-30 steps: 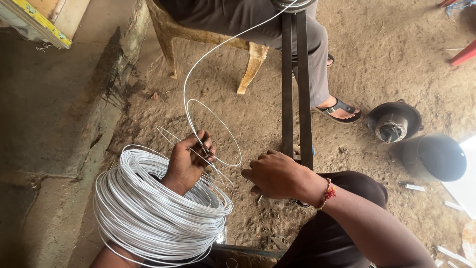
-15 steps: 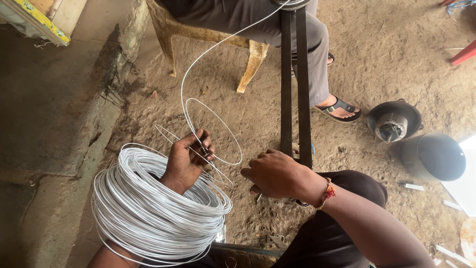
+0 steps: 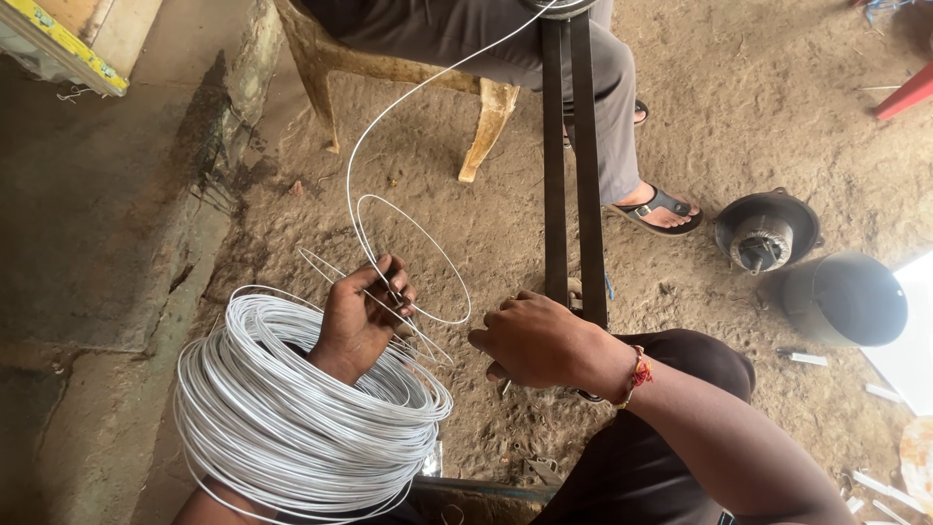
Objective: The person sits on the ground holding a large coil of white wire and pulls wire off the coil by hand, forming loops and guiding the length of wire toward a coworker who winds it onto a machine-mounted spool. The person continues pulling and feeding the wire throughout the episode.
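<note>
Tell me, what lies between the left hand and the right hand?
In the head view, a loop of white wire, pinched by the left hand, crosses bare dirt ground before the right hand.

Seated opposite on a tan plastic chair: a person in grey trousers and black sandal. On the dirt floor, a dark motor housing beside a round black pot. At left, a concrete step.

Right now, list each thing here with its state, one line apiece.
Left hand: passed through the coil, pinching the wire.
Right hand: resting by the black bars, holding nothing visible.
Wire coil: wound, looped over the left forearm.
Loose wire: curled into one loop.
Black bars: upright, side by side.
</note>
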Available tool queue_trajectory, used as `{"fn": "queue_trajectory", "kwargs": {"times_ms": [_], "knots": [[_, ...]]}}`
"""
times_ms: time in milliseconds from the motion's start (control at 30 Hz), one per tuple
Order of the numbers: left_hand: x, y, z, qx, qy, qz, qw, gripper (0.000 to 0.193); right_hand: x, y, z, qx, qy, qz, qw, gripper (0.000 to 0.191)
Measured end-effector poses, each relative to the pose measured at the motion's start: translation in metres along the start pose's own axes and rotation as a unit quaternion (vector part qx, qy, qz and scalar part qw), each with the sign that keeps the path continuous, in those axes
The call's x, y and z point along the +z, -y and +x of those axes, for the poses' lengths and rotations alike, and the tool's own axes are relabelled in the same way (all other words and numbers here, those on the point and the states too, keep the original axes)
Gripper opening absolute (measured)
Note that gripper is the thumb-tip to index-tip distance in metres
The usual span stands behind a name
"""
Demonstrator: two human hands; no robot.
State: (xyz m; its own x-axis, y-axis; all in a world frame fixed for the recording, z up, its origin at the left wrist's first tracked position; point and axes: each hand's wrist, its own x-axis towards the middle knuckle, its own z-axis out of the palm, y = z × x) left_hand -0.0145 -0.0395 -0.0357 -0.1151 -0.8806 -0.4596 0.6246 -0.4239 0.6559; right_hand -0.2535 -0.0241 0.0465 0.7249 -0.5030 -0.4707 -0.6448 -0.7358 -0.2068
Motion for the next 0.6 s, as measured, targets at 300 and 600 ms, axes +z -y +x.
{"fn": "queue_trajectory", "kwargs": {"times_ms": [300,600], "knots": [[-0.0007,-0.0003,0.0011,0.0,-0.003,0.002,1.0,0.022,0.0005,-0.0003,0.0009,0.008,0.011,0.001,1.0,0.042],[-0.0003,-0.0035,0.0008,-0.001,-0.002,-0.001,1.0,0.02,-0.0009,-0.002,0.0028,0.01,0.015,-0.003,1.0,0.043]]}}
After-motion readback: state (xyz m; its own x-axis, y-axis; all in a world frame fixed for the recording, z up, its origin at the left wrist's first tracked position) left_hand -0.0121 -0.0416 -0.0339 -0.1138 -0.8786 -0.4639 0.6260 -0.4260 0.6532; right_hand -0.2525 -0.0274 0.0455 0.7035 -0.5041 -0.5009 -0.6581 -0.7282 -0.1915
